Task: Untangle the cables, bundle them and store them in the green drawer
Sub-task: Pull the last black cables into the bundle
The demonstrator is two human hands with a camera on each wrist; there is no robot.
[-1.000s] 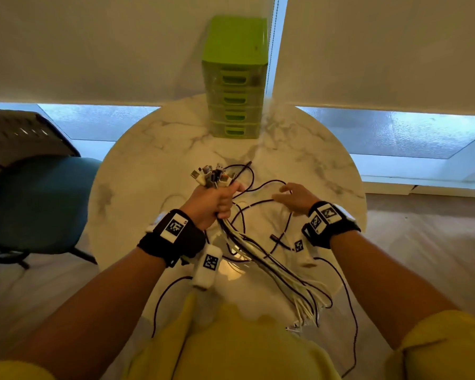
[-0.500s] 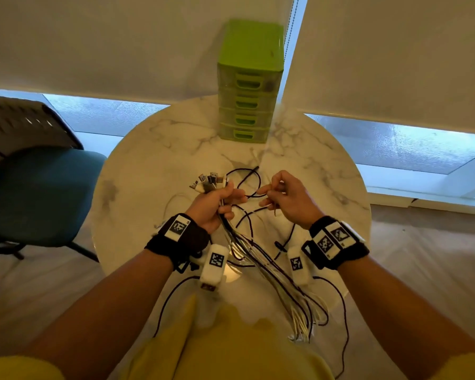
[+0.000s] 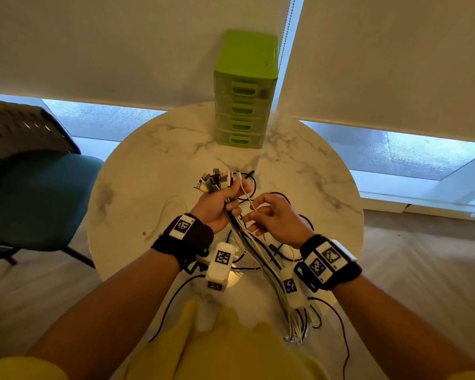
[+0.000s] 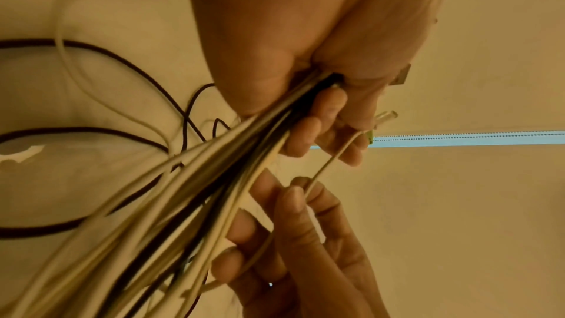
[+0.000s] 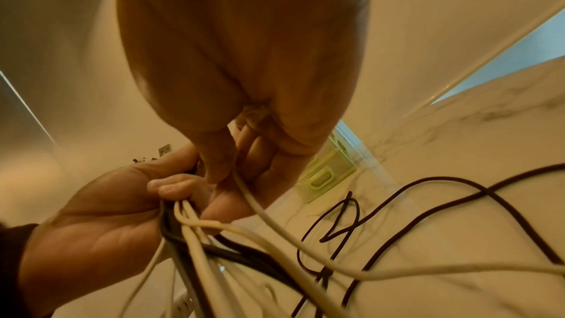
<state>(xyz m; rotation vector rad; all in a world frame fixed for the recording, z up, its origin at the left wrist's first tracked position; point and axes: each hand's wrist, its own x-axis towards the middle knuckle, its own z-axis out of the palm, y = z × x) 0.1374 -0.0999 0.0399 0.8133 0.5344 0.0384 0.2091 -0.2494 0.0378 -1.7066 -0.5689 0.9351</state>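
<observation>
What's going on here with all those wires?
A person is sorting cables at a marble table. The left hand grips a bundle just below its plugs, while the right hand pinches one white cable. Black cables lie loose, and the green drawers are all closed.

No words, brand names or numbers can be read anywhere. The only signs are black-and-white square code markers: one on the left wristband (image 3: 183, 225), two on the right wristband (image 3: 324, 260), and one each on the white camera modules under the left wrist (image 3: 221, 258) and the right wrist (image 3: 290, 286). Small print beside the wristband markers is too tiny to make out.
</observation>
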